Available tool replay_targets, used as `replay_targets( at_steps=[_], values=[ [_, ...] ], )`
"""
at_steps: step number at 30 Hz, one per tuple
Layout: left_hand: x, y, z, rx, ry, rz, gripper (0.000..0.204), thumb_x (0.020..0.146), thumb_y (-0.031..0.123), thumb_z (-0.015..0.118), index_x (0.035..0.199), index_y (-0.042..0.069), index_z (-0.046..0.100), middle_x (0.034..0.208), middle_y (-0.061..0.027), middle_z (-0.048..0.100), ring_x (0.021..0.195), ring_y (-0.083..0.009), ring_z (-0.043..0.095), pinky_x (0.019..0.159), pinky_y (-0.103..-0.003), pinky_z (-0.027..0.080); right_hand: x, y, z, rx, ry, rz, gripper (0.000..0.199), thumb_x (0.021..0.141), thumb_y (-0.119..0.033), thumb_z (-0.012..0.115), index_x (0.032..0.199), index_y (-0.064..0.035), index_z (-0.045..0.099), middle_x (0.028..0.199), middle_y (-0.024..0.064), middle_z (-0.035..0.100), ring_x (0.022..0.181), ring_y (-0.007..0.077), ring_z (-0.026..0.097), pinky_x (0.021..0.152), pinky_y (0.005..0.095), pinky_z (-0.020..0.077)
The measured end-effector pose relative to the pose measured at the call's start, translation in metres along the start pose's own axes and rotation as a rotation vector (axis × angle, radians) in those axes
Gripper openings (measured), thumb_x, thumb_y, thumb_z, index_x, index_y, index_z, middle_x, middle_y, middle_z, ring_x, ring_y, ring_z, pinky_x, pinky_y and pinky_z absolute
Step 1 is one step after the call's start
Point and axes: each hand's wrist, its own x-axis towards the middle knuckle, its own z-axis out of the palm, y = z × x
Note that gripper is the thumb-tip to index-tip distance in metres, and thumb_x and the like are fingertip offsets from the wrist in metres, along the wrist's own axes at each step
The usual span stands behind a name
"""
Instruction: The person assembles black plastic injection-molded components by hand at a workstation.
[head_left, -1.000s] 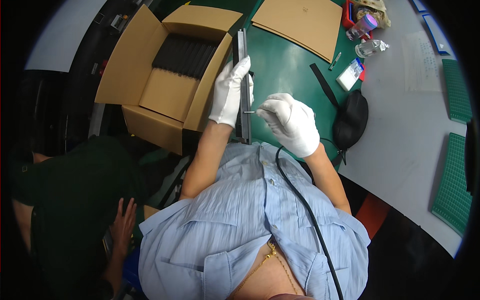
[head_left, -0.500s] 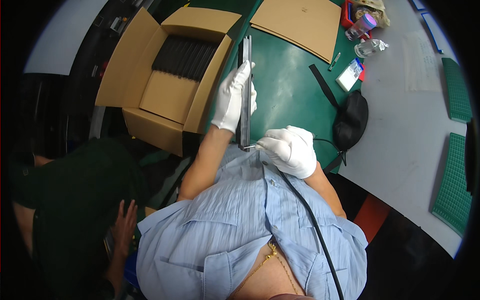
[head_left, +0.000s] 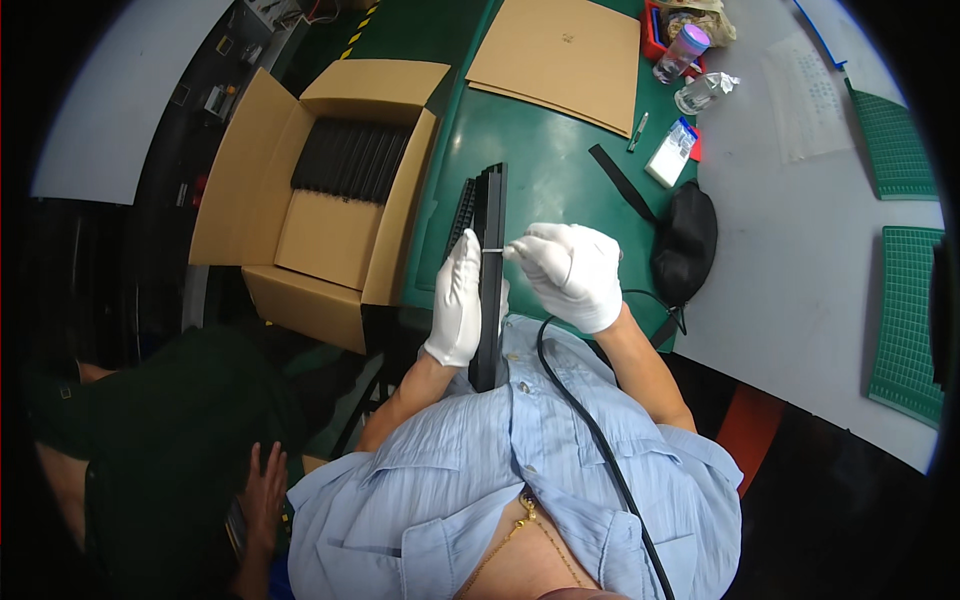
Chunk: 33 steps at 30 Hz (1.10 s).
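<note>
**Gloved hands steadying a keyboard on edge**

Both hands wear white gloves. The left hand (head_left: 461, 300) lies flat, fingers together, against the left face of a long black keyboard (head_left: 488, 260), which stands on its long edge over the green mat (head_left: 540, 150), its near end against the person's blue shirt (head_left: 520, 470). The right hand (head_left: 572, 272) is curled, thumb and forefinger pinching something small and pale at the keyboard's upper edge; what it is cannot be made out. To the left stands an open carton (head_left: 330, 220) holding a row of similar black units. A cardboard sheet (head_left: 560, 55), a black strip (head_left: 620, 180), a black pouch (head_left: 685, 240) and a small white box (head_left: 670, 160) lie farther off on the bench. Another person's hand (head_left: 262, 490) shows at lower left.

Judged from its shape, the keyboard is light and fairly stiff, though likely to flex along its length, and the gloves may slip on smooth plastic. A flat palm on one face, as shown, seems the safest hold, since pressing the key side could dislodge caps.
</note>
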Motion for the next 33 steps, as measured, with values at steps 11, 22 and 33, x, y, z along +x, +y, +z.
replay_targets(
  at_steps=[11,22,33],
  values=[
    [-0.013,-0.007,0.002,0.141,-0.121,0.09,0.048,0.108,0.047,0.031,0.1,0.006,0.055,0.054,0.0035,0.039,0.041,-0.0051,0.036,0.038,-0.022,0.029,0.036,0.031,-0.009,-0.192,-0.001,0.147,0.016,0.081,-0.01,0.079,0.09,-0.0078,0.066,0.081,0.0086,0.065,0.066,0.0279,0.065,0.057,0.0349,0.0515],
    [0.029,-0.003,0.002,0.349,-0.044,0.439,0.055,0.11,0.042,0.027,0.115,-0.005,0.056,0.101,-0.0094,0.061,0.097,-0.015,0.058,0.09,-0.029,0.046,0.036,-0.009,-0.009,0.647,-0.333,0.752,0.049,0.083,-0.029,0.08,0.12,-0.0033,0.063,0.102,0.0087,0.066,0.093,0.0183,0.064,0.082,0.0304,0.0519],
    [0.028,0.002,-0.005,0.367,-0.015,0.533,0.069,0.108,0.05,0.021,0.062,0.005,0.046,0.051,0.0019,0.038,0.046,-0.0066,0.033,0.045,-0.026,0.026,0.015,-0.01,-0.019,0.125,-0.139,0.089,0.017,0.082,-0.014,0.075,0.094,-0.0096,0.063,0.089,0.008,0.066,0.067,0.0277,0.064,0.06,0.0356,0.0512]
  ],
)
